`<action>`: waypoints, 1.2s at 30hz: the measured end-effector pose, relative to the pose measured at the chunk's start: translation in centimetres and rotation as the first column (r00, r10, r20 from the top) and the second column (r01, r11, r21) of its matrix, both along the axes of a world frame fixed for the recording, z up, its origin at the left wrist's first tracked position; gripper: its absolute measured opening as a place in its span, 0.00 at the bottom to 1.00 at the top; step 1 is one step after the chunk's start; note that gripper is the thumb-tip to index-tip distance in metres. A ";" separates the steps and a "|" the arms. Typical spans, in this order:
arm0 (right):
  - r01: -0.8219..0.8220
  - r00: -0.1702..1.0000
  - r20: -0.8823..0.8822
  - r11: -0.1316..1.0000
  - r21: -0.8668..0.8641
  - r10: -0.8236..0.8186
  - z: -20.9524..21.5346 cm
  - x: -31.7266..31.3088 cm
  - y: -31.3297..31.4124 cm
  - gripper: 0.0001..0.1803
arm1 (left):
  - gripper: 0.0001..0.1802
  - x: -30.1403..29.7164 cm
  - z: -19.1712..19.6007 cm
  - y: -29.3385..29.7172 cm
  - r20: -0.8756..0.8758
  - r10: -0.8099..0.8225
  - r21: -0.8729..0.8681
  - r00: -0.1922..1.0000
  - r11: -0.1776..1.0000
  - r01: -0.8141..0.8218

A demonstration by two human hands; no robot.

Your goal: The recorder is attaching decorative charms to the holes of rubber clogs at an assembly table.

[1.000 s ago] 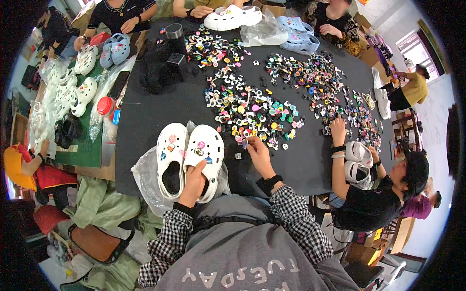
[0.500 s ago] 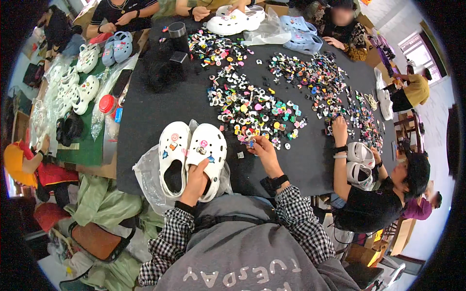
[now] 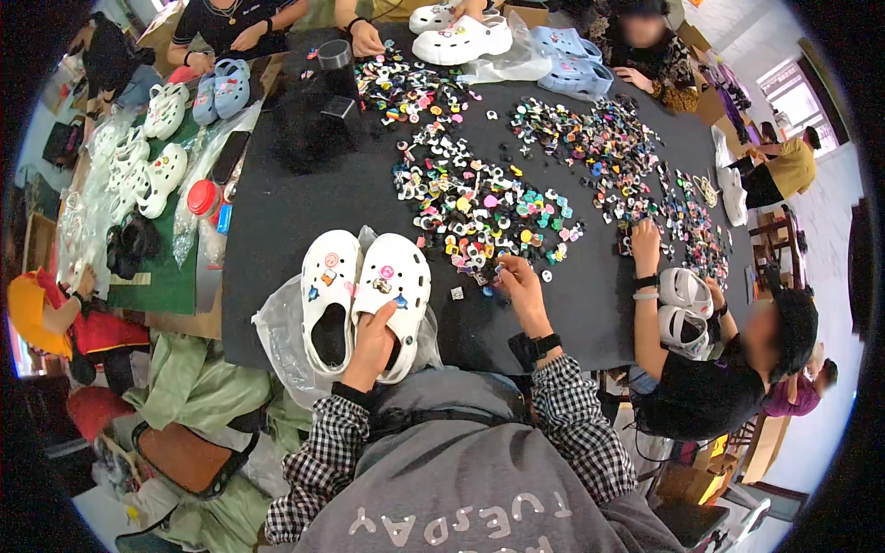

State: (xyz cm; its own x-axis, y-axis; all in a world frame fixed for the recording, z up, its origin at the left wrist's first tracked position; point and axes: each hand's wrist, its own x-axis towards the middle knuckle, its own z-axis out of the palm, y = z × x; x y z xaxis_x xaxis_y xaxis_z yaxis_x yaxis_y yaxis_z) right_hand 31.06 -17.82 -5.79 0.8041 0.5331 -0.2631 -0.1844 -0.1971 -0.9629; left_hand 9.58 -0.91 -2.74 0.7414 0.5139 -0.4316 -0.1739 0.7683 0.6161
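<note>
White, round-toed, perforated clog (image 3: 406,281) in left hand (image 3: 371,343)

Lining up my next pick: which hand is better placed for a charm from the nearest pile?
Probably the right hand: it is at the near edge of the charm pile, though it may be pinching something small. The left hand grips a white shoe, away from the pile.

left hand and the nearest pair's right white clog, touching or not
Touching: the head view shows the left hand gripping the white clog beside its opening.
</note>
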 end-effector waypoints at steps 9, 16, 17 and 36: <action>-0.085 0.821 0.498 0.922 -0.377 0.279 0.4 -1.0 -1.5 0.09 | 0.20 -1.0 -3.6 0.4 0.003 0.004 -0.023 1.000 1.000 -0.004; -0.085 0.726 0.623 0.937 -0.338 0.291 1.5 -1.1 1.9 0.07 | 0.18 -0.7 -4.0 0.3 -0.082 -0.066 0.287 0.994 0.954 0.087; -0.081 0.672 0.660 0.919 -0.386 0.336 1.0 -1.2 2.5 0.09 | 0.18 -0.2 -2.1 0.2 0.009 -0.003 -0.044 1.000 0.999 0.003; 0.269 0.941 0.252 0.952 -0.149 -0.227 0.7 1.9 -1.3 0.13 | 0.21 -0.3 -2.6 0.3 -0.023 0.041 0.019 0.999 0.999 -0.040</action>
State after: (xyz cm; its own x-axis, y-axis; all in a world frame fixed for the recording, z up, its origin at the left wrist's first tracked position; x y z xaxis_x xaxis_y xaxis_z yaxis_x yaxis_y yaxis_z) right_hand 32.96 -19.16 -5.09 0.9542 0.2705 -0.1282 -0.0279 -0.3459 -0.9379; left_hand 9.30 -0.64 -5.35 0.7098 0.5515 -0.4383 -0.1902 0.7491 0.6345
